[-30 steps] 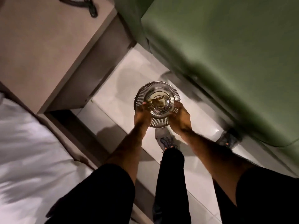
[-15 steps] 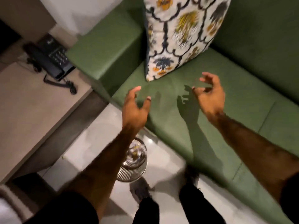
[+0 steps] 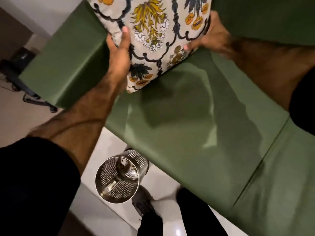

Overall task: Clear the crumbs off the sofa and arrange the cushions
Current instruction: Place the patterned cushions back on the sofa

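The green sofa fills most of the view, its seat apparently free of crumbs. Above its left end, the floral cushion is held just off the seat, one corner pointing down. The left hand grips its left edge and the right hand clasps its right edge. A perforated metal bin stands on the floor near the feet. Placing the cushion well probably means turning it square, then seating it upright against the backrest.
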{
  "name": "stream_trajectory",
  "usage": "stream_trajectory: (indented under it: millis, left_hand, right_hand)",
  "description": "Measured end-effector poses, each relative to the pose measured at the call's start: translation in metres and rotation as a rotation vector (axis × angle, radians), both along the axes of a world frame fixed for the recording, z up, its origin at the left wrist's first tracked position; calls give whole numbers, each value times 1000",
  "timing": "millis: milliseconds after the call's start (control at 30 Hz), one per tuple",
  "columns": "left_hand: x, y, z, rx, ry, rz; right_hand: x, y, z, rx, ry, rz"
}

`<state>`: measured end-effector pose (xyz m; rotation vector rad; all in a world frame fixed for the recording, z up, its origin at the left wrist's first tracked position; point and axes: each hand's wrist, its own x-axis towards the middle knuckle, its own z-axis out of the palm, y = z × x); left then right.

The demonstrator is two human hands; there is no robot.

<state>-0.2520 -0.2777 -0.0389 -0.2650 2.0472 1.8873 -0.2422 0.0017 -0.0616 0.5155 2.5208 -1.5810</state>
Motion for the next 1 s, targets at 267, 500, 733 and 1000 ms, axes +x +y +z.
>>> stream_trajectory:
  millis: [267,500,733,1000]
  left_hand:
    - [-18,58,3,107,0,-214]
    - [9,166,-15,-24,0,-538]
    - [20,223,-24,-89,15,-487]
    - [136,202,-22,-91,591,339]
  right_hand:
    - [93,46,-9,-240,73,-143]
    - [226,99,-9,-191,65,-402]
    - [280,118,-14,-223,92,-475]
    - [377,132,-1,-344,86,-793]
